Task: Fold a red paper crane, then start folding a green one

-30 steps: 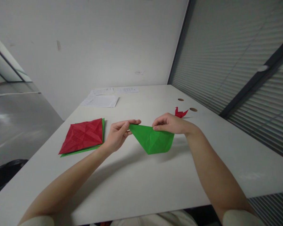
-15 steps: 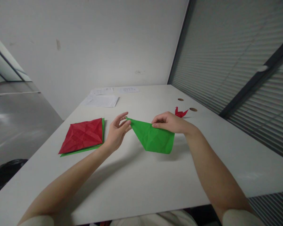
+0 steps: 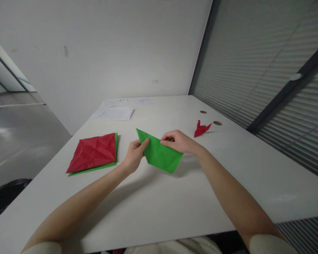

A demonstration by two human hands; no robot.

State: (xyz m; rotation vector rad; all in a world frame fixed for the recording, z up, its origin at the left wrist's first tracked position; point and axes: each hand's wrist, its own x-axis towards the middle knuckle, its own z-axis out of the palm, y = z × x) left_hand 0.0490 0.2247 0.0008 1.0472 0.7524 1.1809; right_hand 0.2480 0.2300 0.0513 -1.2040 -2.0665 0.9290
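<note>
A folded sheet of green origami paper (image 3: pixel 161 155) is held up a little above the white table (image 3: pixel 159 208). My left hand (image 3: pixel 135 152) grips its left part, thumb on the near face and the fingers behind. My right hand (image 3: pixel 178 140) pinches the upper edge near the middle. One pointed corner sticks up past my left thumb, and the lower right corner hangs free. Left of my left hand lies a creased red sheet of paper (image 3: pixel 95 151) on top of green paper (image 3: pixel 116 150). A red origami crane (image 3: pixel 202 129) stands beyond my right hand.
White printed papers (image 3: pixel 115 113) lie at the table's far left. Two round holes, one of them a cable hole (image 3: pixel 217 123), pierce the tabletop near the blinds (image 3: pixel 254 70) on the right. A black bag (image 3: pixel 7 194) sits beside the table at lower left.
The green paper has moved left and turned, its right end lower. My left hand has slid from its tip to a fuller grip further in. My right hand has shifted left, uncovering the crane.
</note>
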